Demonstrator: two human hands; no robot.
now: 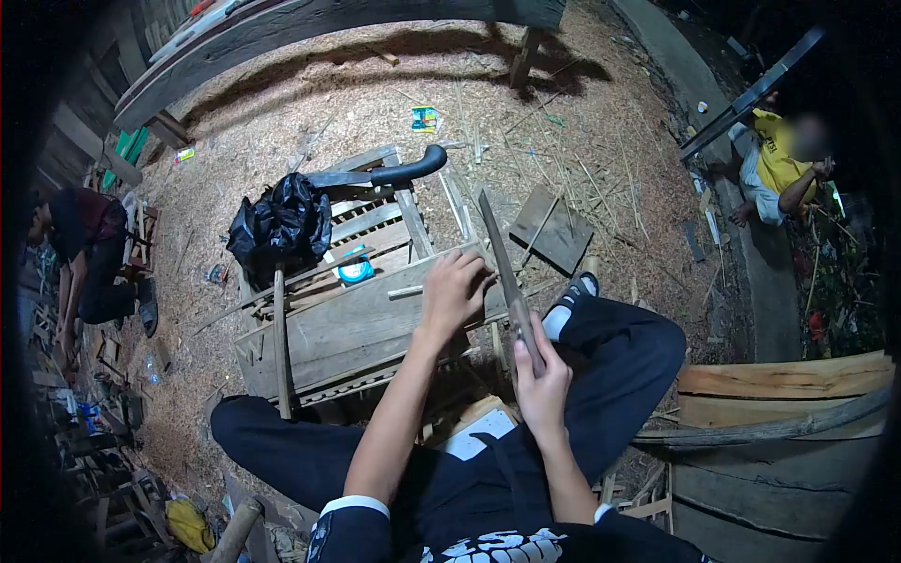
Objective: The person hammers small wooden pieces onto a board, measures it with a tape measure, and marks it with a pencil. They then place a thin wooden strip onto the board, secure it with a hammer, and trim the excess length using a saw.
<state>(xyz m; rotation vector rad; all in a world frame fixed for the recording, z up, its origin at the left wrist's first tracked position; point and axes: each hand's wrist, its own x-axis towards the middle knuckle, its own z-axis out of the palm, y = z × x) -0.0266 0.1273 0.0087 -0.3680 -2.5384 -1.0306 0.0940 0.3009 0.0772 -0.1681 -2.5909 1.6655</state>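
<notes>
A long knife (500, 246) points up and away from me, its wooden handle in my right hand (542, 375). Beside the blade is my left hand (454, 289), its fingers curled near the blade edge; what they hold, if anything, is too small to tell. Below my left hand is a low wooden slatted bench (347, 324). On it lie a blue round tape measure (355, 266), a black plastic bag (282, 223) and a thin wooden stick (282, 338). A saw with a black handle (409, 167) rests at the bench's far end.
A square board (551, 231) lies on the shaving-covered ground. A large wooden table (310, 42) stands ahead. One person (781, 164) in yellow sits at the right; another (89, 253) in dark clothes bends at the left. Planks (779, 460) are at the lower right.
</notes>
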